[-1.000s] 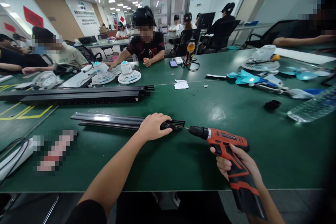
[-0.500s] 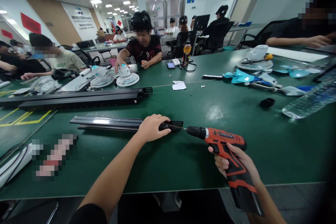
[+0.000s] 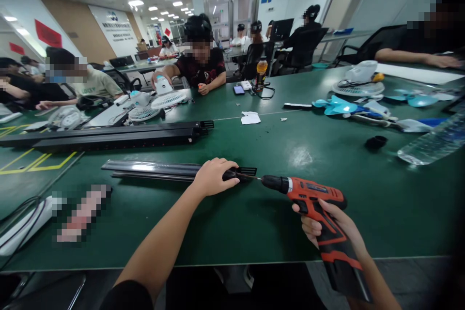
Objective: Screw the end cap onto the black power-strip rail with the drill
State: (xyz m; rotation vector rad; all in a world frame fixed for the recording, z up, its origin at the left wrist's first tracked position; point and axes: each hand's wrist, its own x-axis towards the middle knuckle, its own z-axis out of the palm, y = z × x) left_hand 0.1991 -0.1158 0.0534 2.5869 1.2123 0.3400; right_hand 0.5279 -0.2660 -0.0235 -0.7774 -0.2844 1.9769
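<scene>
My right hand (image 3: 334,225) is closed around the handle of an orange and black cordless drill (image 3: 316,191). The drill points left, and its thin bit reaches the right end of a long black strip-shaped part (image 3: 156,168) lying on the table. Over that part's right end my left hand (image 3: 215,177) is wrapped, gripping it from above. Slots show at the end beyond my fingers. Whether the bit's tip touches the part I cannot tell, and my palm hides the section beneath it.
Longer black bars (image 3: 119,136) lie behind on the green table (image 3: 232,223). White fans (image 3: 143,109) stand near a person across from me. Blue fan blades (image 3: 336,105), a black cap-like piece (image 3: 376,142) and a water bottle (image 3: 423,147) lie right. A drink bottle (image 3: 261,76) stands farther back.
My hands, the drill and the black part keep the same positions relative to each other; the view has shifted slightly. Across the table, a person has tilted a white fan.
</scene>
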